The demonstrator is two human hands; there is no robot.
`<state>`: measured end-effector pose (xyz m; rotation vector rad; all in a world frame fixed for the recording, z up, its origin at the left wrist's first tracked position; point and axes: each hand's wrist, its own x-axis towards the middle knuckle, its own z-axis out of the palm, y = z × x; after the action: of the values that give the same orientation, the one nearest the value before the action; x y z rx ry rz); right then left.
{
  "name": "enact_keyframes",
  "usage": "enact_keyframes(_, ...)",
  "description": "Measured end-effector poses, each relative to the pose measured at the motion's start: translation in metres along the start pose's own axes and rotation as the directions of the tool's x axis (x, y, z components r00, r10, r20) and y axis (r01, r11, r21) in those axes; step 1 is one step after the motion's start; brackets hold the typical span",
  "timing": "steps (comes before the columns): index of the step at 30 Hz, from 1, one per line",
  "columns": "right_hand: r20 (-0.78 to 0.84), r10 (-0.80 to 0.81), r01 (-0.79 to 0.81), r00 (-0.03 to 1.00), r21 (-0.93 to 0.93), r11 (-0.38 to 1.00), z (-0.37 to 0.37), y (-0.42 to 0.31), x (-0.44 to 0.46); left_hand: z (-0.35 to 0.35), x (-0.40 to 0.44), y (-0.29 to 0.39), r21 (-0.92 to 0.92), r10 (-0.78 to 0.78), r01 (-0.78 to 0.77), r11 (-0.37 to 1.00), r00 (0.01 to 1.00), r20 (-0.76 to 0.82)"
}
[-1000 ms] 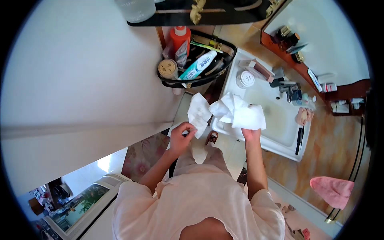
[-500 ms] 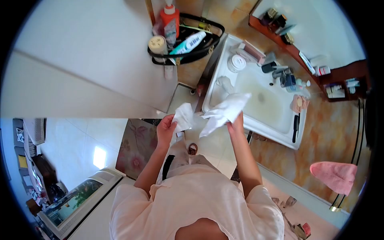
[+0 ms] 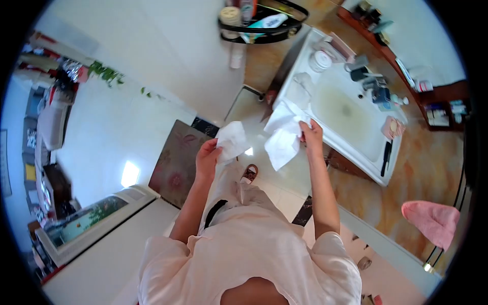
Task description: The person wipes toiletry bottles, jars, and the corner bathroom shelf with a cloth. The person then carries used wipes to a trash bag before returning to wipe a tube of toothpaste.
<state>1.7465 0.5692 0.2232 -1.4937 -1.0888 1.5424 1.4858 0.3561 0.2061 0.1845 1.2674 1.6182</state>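
Note:
My left hand (image 3: 207, 155) is closed on the edge of a small white tissue (image 3: 233, 140), which stands out to the right of the fingers. In my right hand (image 3: 311, 134) a larger, crumpled white tissue (image 3: 283, 145) is pinched near its upper right corner. It hangs in loose folds over the near left rim of the white washbasin (image 3: 351, 158). The two tissues are apart, with a gap of floor between them. Another crumpled white cloth or tissue (image 3: 299, 90) lies on the basin's left ledge.
Cloudy water (image 3: 345, 109) stands in the basin. Around it are a white tub (image 3: 319, 61), a soap (image 3: 392, 127) and a black-handled item (image 3: 387, 158). A wire rack (image 3: 264, 34) hangs on the wall. A pink towel (image 3: 432, 221) hangs right. A floor mat (image 3: 178, 162) lies left.
The view has turned, showing more of the room at left. My right hand's tissue has swung from stretching up and right to hanging down at the hand's left. Both hands keep their hold.

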Motion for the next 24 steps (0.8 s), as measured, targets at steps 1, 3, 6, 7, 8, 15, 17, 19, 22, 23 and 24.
enact_keyframes(1,-0.012,0.013,-0.013,1.000,-0.006,1.000,0.005,0.003,-0.003,-0.006,-0.003,0.003,-0.048,0.008,-0.008,0.999,1.000,-0.003)
enact_keyframes(3,0.007,0.021,-0.021,1.000,-0.001,1.000,0.007,0.010,-0.007,-0.017,-0.009,0.014,-0.146,0.007,-0.005,0.989,1.000,0.012)
enact_keyframes(6,0.023,0.097,-0.098,0.995,0.101,0.990,0.021,0.014,-0.020,-0.041,-0.010,0.021,-0.225,0.021,-0.021,0.974,1.000,0.001)
enact_keyframes(7,0.085,0.070,-0.077,0.994,0.080,0.994,0.027,0.013,-0.025,-0.051,-0.010,0.023,-0.213,0.039,-0.043,0.976,0.999,-0.023)
enact_keyframes(8,0.076,0.042,-0.050,0.996,0.100,0.994,0.041,0.013,-0.029,-0.060,-0.011,0.026,-0.202,0.054,-0.062,0.978,0.998,-0.045)
enact_keyframes(15,0.314,0.159,-0.227,0.936,0.193,0.955,0.176,0.025,-0.073,-0.163,-0.023,0.077,-0.347,0.071,-0.137,0.928,0.978,-0.196)
enact_keyframes(17,0.289,0.267,-0.323,0.919,0.168,0.931,0.233,0.021,-0.098,-0.211,-0.032,0.107,-0.376,0.059,-0.158,0.913,0.964,-0.261)
enact_keyframes(19,0.301,0.288,-0.345,0.909,0.156,0.926,0.295,0.012,-0.127,-0.266,-0.039,0.141,-0.427,0.067,-0.207,0.880,0.945,-0.320)
enact_keyframes(22,0.394,0.308,-0.380,0.866,0.118,0.918,0.375,0.028,-0.151,-0.364,-0.053,0.182,-0.451,0.106,-0.305,0.839,0.904,-0.414)
enact_keyframes(23,0.435,0.304,-0.385,0.847,0.108,0.917,0.403,0.032,-0.158,-0.396,-0.060,0.198,-0.451,0.111,-0.335,0.827,0.884,-0.454)
enact_keyframes(24,0.477,0.300,-0.390,0.826,0.101,0.915,0.433,0.033,-0.166,-0.419,-0.066,0.216,-0.448,0.116,-0.365,0.816,0.863,-0.492)
